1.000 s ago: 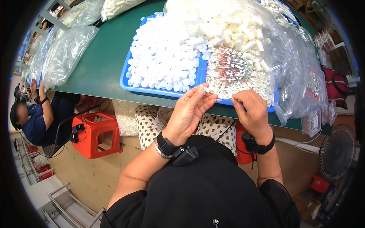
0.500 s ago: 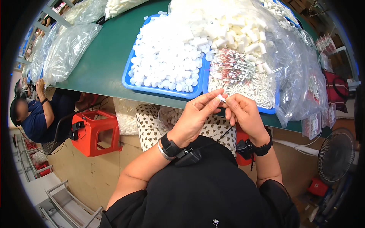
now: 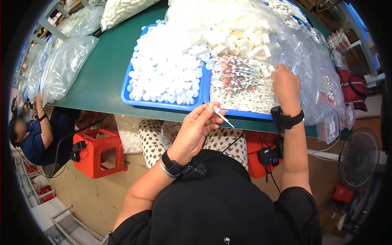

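My left hand [image 3: 194,132], closed in a pinch, holds a thin white stick-like part [image 3: 224,118] in front of the table edge. Its slim end points down and to the right; the fingers partly cover the other end. My right hand [image 3: 287,87] reaches over the right side of a blue tray [image 3: 245,114], its fingers drawn together on a short white cylinder [image 3: 270,69]. The fingertips are partly hidden. Slim white pieces [image 3: 245,98] fill the front of that tray, with a bundle of red-and-white thin parts [image 3: 230,73] lying on top.
A second blue tray [image 3: 163,106] holds translucent white round caps [image 3: 159,77]. Behind are heaped cream cylinders [image 3: 241,36]; clear plastic bags [image 3: 302,69] lie right. Red stools [image 3: 98,153], a fan [image 3: 358,157] and a co-worker [image 3: 34,139] at left surround the green table [image 3: 98,73].
My right hand has parted from my left and moved up and right to the white cylinders. My left hand has shifted slightly left and down, still holding the stick-like part. The view has shifted slightly.
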A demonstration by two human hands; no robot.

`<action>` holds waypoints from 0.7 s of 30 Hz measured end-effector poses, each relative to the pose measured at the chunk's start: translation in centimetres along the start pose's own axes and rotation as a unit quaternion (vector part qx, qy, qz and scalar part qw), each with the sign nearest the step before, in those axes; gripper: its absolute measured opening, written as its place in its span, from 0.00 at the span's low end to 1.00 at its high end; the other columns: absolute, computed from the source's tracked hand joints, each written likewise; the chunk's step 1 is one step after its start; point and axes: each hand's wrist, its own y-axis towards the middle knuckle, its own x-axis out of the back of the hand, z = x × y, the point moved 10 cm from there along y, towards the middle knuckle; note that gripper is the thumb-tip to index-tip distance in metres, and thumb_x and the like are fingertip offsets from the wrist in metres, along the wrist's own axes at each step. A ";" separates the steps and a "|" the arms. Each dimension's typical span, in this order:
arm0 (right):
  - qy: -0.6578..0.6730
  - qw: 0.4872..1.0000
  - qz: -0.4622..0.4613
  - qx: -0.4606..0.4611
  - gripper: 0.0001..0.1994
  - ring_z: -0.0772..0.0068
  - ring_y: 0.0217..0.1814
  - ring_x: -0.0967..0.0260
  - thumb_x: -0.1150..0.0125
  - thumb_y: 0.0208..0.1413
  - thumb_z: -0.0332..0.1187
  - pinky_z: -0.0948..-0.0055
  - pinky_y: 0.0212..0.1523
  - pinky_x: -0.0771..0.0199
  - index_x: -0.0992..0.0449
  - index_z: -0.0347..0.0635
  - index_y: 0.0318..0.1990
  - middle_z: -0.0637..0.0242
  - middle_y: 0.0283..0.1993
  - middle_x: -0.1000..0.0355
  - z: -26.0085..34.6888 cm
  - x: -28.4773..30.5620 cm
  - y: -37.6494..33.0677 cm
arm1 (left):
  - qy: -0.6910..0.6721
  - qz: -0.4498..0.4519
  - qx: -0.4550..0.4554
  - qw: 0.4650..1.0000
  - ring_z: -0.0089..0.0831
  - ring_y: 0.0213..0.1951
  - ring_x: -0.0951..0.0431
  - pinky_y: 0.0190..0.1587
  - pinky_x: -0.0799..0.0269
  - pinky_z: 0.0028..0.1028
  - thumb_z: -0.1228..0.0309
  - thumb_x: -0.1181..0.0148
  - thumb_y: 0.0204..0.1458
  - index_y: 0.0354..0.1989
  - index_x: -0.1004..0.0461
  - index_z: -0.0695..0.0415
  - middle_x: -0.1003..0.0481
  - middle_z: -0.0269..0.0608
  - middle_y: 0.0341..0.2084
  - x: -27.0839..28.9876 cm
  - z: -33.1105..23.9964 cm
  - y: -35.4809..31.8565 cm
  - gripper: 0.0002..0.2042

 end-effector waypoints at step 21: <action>0.521 0.843 0.132 -0.029 0.15 0.76 0.30 0.29 0.45 0.59 0.25 0.75 0.32 0.30 0.29 0.33 0.53 0.63 0.37 0.26 6.8 3.3 -5.7 | 0.043 0.066 -0.081 0.994 0.27 0.45 0.24 0.47 0.27 0.24 0.61 0.51 0.66 0.55 0.30 0.62 0.25 0.45 0.50 -2.5 -3.1 -0.6 0.18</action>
